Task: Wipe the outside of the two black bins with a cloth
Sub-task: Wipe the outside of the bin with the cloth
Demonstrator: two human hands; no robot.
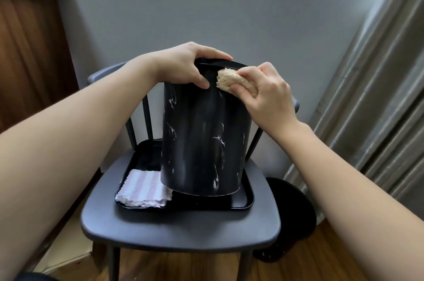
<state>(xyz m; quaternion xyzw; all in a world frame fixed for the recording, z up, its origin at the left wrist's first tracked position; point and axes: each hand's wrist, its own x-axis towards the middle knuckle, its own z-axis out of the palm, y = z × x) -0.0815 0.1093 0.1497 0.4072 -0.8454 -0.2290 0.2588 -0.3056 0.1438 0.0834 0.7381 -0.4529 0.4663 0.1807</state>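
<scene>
So, working outward from my end: nearest is the dark chair (181, 230) with a black tray (243, 200) sitting on its seat, and at about 8 o'clock on that tray there's a folded pink-and-white striped cloth (143, 191) lying flat, not in use. Next up, the black marbled bin (202, 143) stands in the tray, tipped so its near bottom edge looks lifted a bit toward me, open end away. My left hand (183, 67) grips the rim at 12 o'clock, fingers curled over the top edge and thumb pressed on the outer wall, so that's the steadying hold. My right hand (263, 90) is closed around a bunched tan cloth (231, 80) and has it pushed against the bin's upper wall at roughly 1 o'clock, just beside my left thumb. Going by that, I'd say I'm mid-wipe on bin one, up near the rim, with most of the side left to cover. Next move probably calls for dragging the cloth down the wall while the left hand keeps the tilt, then rotating the bin to reach the far side. Further off, at 4 o'clock on the wooden floor, the second black bin (291, 218) sits beside the chair, and I reckon that one's waiting its turn.
</scene>
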